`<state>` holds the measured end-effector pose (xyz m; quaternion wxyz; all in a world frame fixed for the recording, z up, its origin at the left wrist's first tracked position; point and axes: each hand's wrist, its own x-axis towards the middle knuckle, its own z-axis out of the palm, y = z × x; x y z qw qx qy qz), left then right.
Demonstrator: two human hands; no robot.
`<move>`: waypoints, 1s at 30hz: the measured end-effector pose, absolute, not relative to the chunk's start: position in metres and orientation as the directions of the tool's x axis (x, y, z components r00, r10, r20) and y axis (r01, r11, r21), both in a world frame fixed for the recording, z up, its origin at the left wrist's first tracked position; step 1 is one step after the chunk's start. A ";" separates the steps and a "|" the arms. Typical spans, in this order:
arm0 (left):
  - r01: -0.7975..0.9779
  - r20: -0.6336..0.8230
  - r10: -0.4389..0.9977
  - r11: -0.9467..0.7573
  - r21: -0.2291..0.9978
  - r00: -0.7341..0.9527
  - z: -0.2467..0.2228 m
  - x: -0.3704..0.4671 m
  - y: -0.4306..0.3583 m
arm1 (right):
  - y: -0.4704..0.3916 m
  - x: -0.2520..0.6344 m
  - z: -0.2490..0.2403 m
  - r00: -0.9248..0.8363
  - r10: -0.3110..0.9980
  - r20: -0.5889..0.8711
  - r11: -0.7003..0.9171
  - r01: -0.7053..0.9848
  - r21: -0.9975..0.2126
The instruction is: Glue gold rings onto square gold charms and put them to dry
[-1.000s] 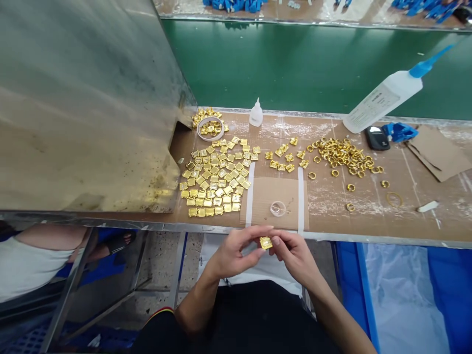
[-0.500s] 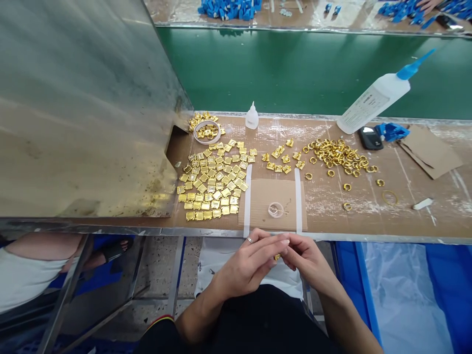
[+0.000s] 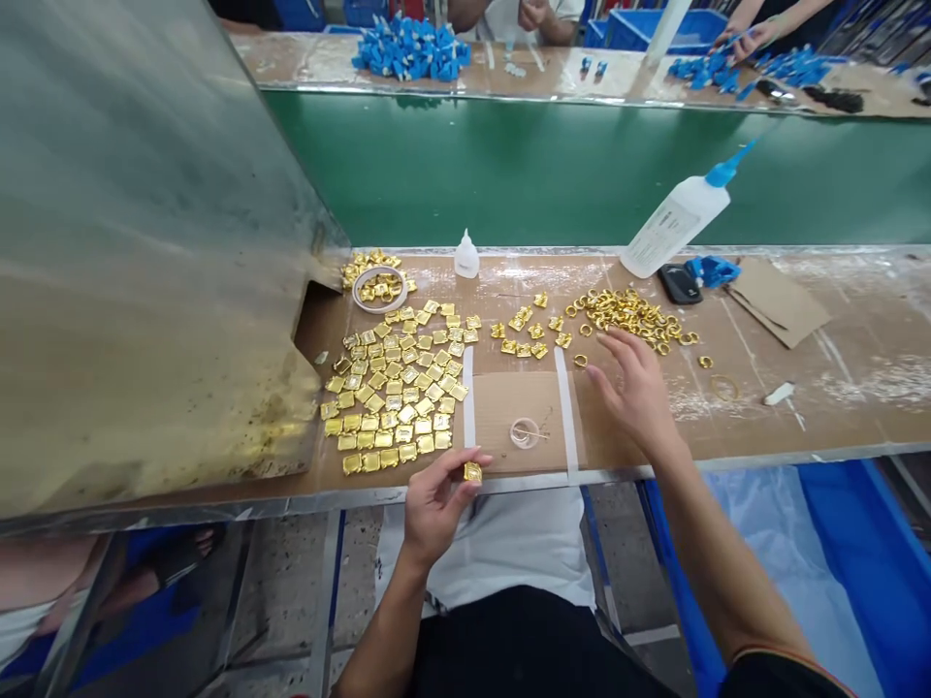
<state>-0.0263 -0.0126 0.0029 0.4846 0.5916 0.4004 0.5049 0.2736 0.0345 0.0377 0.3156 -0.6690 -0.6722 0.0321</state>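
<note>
Between thumb and fingers, my left hand pinches a small gold piece at the table's front edge. My right hand reaches over the table with thumb and fingers apart, just in front of a pile of gold rings. A single ring lies left of its fingertips. Rows of flat gold squares cover the left part. Several gold pieces lie behind the taped cardboard pad, which bears a small round clear dish.
A metal panel rises at the left. Along the back stand a small white bottle and a large tilted bottle, near a black device. Cardboard pieces lie at the right. Other people's hands show across the green divider.
My hands have parted. The left has moved left with the gold piece, and the right has moved forward to the rings and opened. The view has shifted.
</note>
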 end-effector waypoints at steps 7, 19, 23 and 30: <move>0.073 0.140 0.960 -0.162 0.984 0.241 0.002 -0.028 -0.010 | 0.097 0.301 0.009 -0.057 0.992 0.109 0.059 0.998 -0.023; 0.098 0.176 0.947 -0.209 0.973 0.268 -0.003 -0.030 -0.009 | 0.144 0.306 0.016 -0.216 0.976 0.027 0.216 0.976 -0.005; 0.109 0.149 0.952 -0.183 0.977 0.267 -0.002 -0.031 -0.010 | 0.137 0.317 0.012 -0.207 0.976 0.073 0.208 0.978 -0.014; 0.126 0.152 0.950 -0.192 0.973 0.271 0.000 -0.030 -0.009 | 0.100 0.348 0.013 -0.172 0.982 0.083 0.172 0.985 0.007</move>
